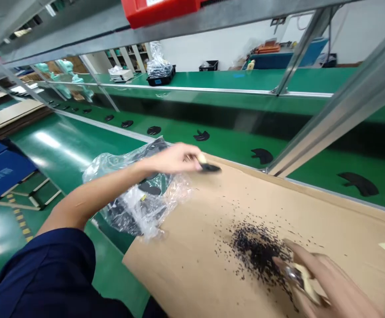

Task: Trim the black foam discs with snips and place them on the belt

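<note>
My left hand (179,159) is stretched out over the plastic bag's edge, its fingers pinching a thin black part (210,168). A pale cover sits on one fingertip. Under that arm lies a clear plastic bag (146,216) with more dark flat parts showing inside. At the lower right, my right hand (328,278) is closed around a small shiny metal tool (293,274), blurred and mostly covered by the fingers. Beside it, a heap of tiny black bits (258,249) is scattered over the brown cardboard sheet (199,260).
Past the cardboard, a green conveyor belt (175,132) carries a row of black fan-shaped parts (261,155). A slanted metal post (338,97) rises at the right, under an overhead rail with a red bin (159,11). A blue crate (3,168) stands left.
</note>
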Available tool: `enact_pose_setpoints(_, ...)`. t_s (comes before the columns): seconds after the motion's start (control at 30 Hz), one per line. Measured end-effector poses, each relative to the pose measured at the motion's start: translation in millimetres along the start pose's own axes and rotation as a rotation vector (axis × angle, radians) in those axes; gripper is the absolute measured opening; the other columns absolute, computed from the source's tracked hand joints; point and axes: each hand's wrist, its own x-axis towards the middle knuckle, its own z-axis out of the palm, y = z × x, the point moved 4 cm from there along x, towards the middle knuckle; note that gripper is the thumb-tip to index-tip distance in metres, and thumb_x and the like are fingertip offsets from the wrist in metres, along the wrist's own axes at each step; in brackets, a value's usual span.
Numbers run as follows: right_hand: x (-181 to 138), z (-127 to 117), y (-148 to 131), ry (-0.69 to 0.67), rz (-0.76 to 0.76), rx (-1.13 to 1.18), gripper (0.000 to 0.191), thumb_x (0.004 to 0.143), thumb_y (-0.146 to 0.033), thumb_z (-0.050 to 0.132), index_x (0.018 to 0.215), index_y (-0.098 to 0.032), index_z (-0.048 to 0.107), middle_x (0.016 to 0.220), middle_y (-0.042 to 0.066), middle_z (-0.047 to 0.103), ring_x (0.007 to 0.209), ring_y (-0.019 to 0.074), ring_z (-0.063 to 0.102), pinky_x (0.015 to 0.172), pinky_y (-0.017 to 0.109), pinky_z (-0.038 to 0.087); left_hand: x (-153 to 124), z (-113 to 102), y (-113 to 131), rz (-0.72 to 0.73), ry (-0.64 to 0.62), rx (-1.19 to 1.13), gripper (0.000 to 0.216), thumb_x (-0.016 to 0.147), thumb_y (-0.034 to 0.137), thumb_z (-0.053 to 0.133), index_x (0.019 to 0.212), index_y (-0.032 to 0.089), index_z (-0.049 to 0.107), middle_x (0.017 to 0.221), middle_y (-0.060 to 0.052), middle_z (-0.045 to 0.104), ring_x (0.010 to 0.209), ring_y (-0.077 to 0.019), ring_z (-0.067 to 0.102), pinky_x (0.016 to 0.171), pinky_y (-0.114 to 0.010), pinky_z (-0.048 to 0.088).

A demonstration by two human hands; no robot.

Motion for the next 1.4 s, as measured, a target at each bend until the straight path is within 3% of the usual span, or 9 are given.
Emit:
enact_pose_setpoints(0.13, 26, 9, -54, 0.007, -0.27, 0.13, 0.04, 0.092, -0.016, 0.058, 0.131, -0.027, 0.058, 0.105, 0.014, 0.068, 0.081, 0.0246, 0.073, 0.064, 0.033, 0.058, -62, 98, 62, 0.145, -0.283, -0.223, 0.007, 0.094, 0.021, 0.062, 0.095, 0.021, 0.069, 0.088, -0.001, 0.077, 0.078, -0.0149, 0.074, 0.069, -0.025, 0.061)
enact_pose_setpoints(0.23, 23, 9, -74, -0.005, -0.354, 0.319, 0.029, 0.091, -0.008, 0.05, 0.112, -0.024, 0.062, 0.102, 0.011, 0.072, 0.084, 0.0217, 0.074, 0.069, 0.03, 0.057, -85, 119, 63, 0.12, -0.322, -0.219, 0.01, 0.096, 0.02, 0.062, 0.104, 0.021, 0.067, 0.092, -0.002, 0.079, 0.08, -0.0137, 0.075, 0.071, -0.022, 0.062)
enact_pose_setpoints(0.33, 10, 7, -67, -0.01, -0.212, 0.41, 0.017, 0.092, -0.015, 0.057, 0.104, -0.025, 0.062, 0.092, 0.005, 0.073, 0.079, 0.0205, 0.073, 0.068, 0.029, 0.056, -90, 89, 32, -0.072, -0.22, 0.085, 0.018, 0.102, 0.022, 0.052, 0.108, 0.018, 0.069, 0.096, -0.006, 0.078, 0.085, -0.0153, 0.075, 0.079, -0.026, 0.061)
enact_pose_setpoints(0.4, 1, 7, -54, 0.008, -0.032, 0.427, 0.006, 0.092, -0.026, 0.063, 0.098, -0.026, 0.063, 0.087, 0.003, 0.072, 0.071, 0.0196, 0.071, 0.063, 0.028, 0.055, -90, 53, -1, -0.363, -0.108, 0.588, 0.016, 0.1, 0.023, 0.056, 0.099, 0.015, 0.07, 0.102, -0.009, 0.075, 0.098, -0.0213, 0.073, 0.09, -0.033, 0.059)
enact_pose_setpoints(0.53, -6, 7, -35, 0.022, 0.231, 0.461, 0.019, 0.092, -0.043, 0.066, 0.089, -0.025, 0.061, 0.069, -0.002, 0.062, 0.056, 0.0167, 0.06, 0.053, 0.027, 0.048, -85, 7, -50, -0.608, 0.004, 0.878, 0.029, 0.098, 0.026, 0.063, 0.121, 0.009, 0.064, 0.123, -0.016, 0.066, 0.112, -0.027, 0.067, 0.095, -0.046, 0.058)
enact_pose_setpoints(0.67, -8, 6, -28, 0.037, 0.287, 0.484, 0.03, 0.091, -0.05, 0.065, 0.077, -0.025, 0.055, 0.057, -0.005, 0.043, 0.048, 0.0139, 0.044, 0.045, 0.027, 0.036, -71, -6, -77, -0.712, 0.063, 1.025, 0.04, 0.098, 0.037, 0.064, 0.131, 0.015, 0.059, 0.131, -0.011, 0.062, 0.114, -0.0237, 0.065, 0.097, -0.045, 0.058)
enact_pose_setpoints(1.03, -15, 10, -23, 0.035, 0.342, 0.561, 0.028, 0.091, -0.052, 0.063, 0.089, -0.024, 0.063, 0.069, 0.0, 0.062, 0.059, 0.0178, 0.059, 0.057, 0.03, 0.048, -115, 13, -46, -0.504, -0.013, 1.008, 0.027, 0.1, 0.023, 0.05, 0.107, 0.01, 0.072, 0.115, -0.018, 0.072, 0.117, -0.03, 0.064, 0.108, -0.044, 0.048)
enact_pose_setpoints(1.23, -12, 10, -25, 0.024, 0.369, 0.569, 0.024, 0.093, -0.049, 0.061, 0.091, -0.026, 0.063, 0.06, -0.005, 0.046, 0.047, 0.0145, 0.041, 0.047, 0.029, 0.037, -130, 1, -33, -0.44, 0.124, 0.853, 0.04, 0.1, 0.03, 0.041, 0.12, 0.016, 0.072, 0.12, -0.011, 0.074, 0.11, -0.0269, 0.068, 0.1, -0.039, 0.053)
enact_pose_setpoints(1.4, -8, 9, -27, 0.007, 0.417, 0.593, 0.03, 0.092, -0.051, 0.062, 0.077, -0.026, 0.055, 0.058, -0.005, 0.04, 0.048, 0.0146, 0.038, 0.048, 0.029, 0.036, -124, -3, -22, -0.325, 0.419, 0.469, 0.032, 0.092, 0.041, 0.057, 0.098, 0.015, 0.076, 0.108, -0.011, 0.075, 0.103, -0.0253, 0.068, 0.092, -0.039, 0.056)
